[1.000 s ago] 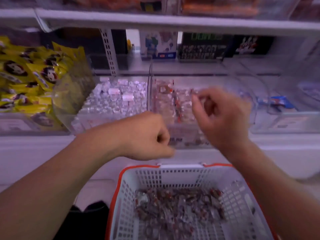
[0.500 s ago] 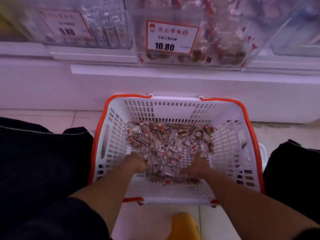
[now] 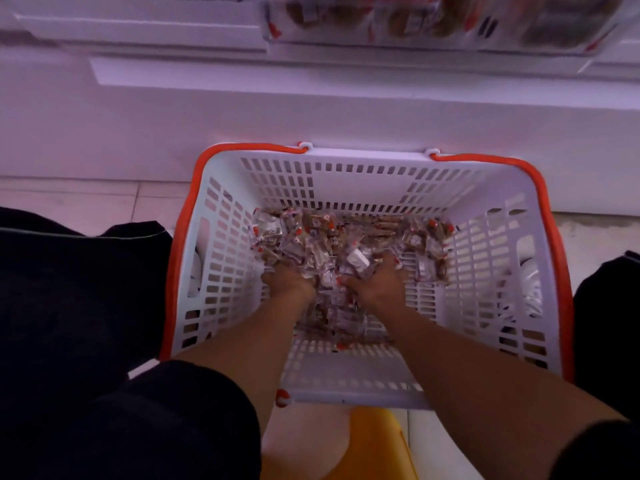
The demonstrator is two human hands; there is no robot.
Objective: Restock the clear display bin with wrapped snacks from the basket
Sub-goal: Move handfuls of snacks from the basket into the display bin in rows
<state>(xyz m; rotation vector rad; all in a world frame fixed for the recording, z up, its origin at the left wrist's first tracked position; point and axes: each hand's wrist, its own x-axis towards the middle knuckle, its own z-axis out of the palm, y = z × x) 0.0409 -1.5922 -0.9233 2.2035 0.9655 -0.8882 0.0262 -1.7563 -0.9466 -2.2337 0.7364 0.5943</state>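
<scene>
Both my hands are down inside the white basket (image 3: pixel 346 174), the one with the orange rim, which sits on the tiled floor (image 3: pixel 86 202) against the white base of the shelf (image 3: pixel 311 109). My left hand (image 3: pixel 289 284) is buried knuckle-deep in the heap of wrapped snacks (image 3: pixel 322 237); its fingers dip under the wrappers, so I cannot tell whether that grip is spread or curled round anything. My right hand (image 3: pixel 375 282) lies just beside it, palm down on the pile, fingers reaching forward into the snacks with their tips hidden among them, and a pale wrapped piece (image 3: pixel 358 259) sits right at the fingertips; whether this grip pinches it I cannot tell either. Between the two hands more snacks are bunched, and the rest of the heap spreads ahead of my fingers toward the far wall of the basket and off to the right. The clear display bin (image 3: pixel 450 22) is up at the top edge, on the shelf above the basket, blurred, well apart from both hands, with brown and red packets showing through its front.
</scene>
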